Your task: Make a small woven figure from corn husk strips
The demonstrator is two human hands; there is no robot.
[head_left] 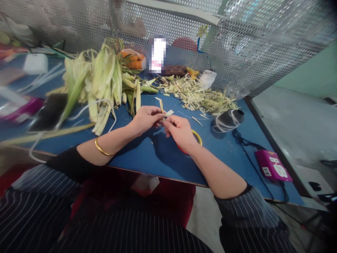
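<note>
Over the blue table, my left hand and my right hand meet, fingertips nearly touching. Between them they pinch a small folded corn husk strip, with pale ends sticking out above the fingers. Both hands are closed on it, and the fingers hide its lower part. A thin white thread runs from near the hands toward a dark spool at the right. Under my right hand and wrist lies a red and yellow ring-shaped handle, mostly covered.
A heap of corn husks lies left of centre, and shredded husk scraps lie behind the hands. A purple box with black cables sits at the right. At left are a dark flat device and a white cable. A perforated metal screen stands behind.
</note>
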